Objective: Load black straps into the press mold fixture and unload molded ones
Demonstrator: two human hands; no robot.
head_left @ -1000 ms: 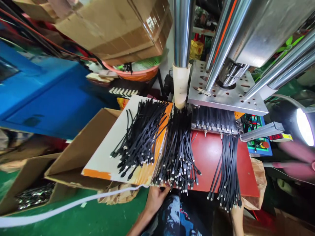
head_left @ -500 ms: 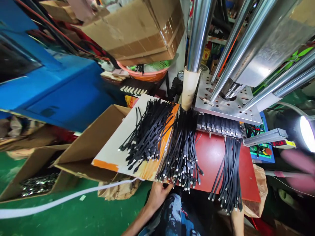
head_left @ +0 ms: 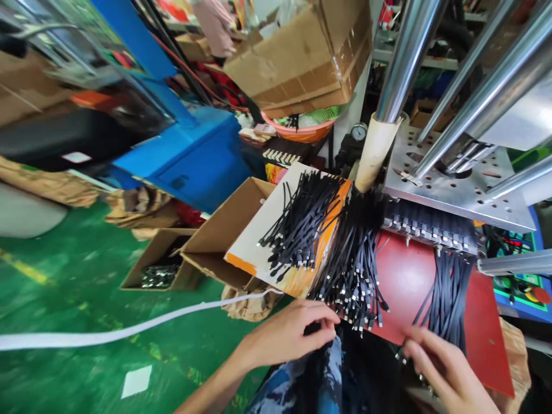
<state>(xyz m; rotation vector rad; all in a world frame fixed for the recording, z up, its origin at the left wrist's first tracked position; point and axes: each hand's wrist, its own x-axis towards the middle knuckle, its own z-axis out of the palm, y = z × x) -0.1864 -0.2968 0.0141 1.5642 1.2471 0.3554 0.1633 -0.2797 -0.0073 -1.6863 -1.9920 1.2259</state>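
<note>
My left hand (head_left: 297, 330) hovers at the near edge of the bench, just below the white-tipped ends of a thick bundle of black cables (head_left: 351, 264). Its thumb and fingertips meet in a pinch; whatever lies between them, if anything, is hidden. My right hand (head_left: 448, 368), slightly blurred, is beside the lower ends of the black cables (head_left: 448, 299) hanging from the press fixture (head_left: 431, 230). Its fingers are curved and apart, with a few cable ends next to the fingertips. Another pile of black cables (head_left: 302, 218) lies on a white board (head_left: 254, 236) at left.
Steel press columns (head_left: 409, 63) and a drilled plate (head_left: 457, 184) stand over the red bench top (head_left: 401, 282). At left are open cardboard boxes (head_left: 224, 224) and a blue machine (head_left: 194, 155). A white hose (head_left: 150, 325) crosses above the green floor. A person in pink (head_left: 215, 23) is far back.
The view has swung right. Both hands have risen from below the bench edge: my left hand nears the middle bundle's ends, and my right hand moves up beside the hanging cables.
</note>
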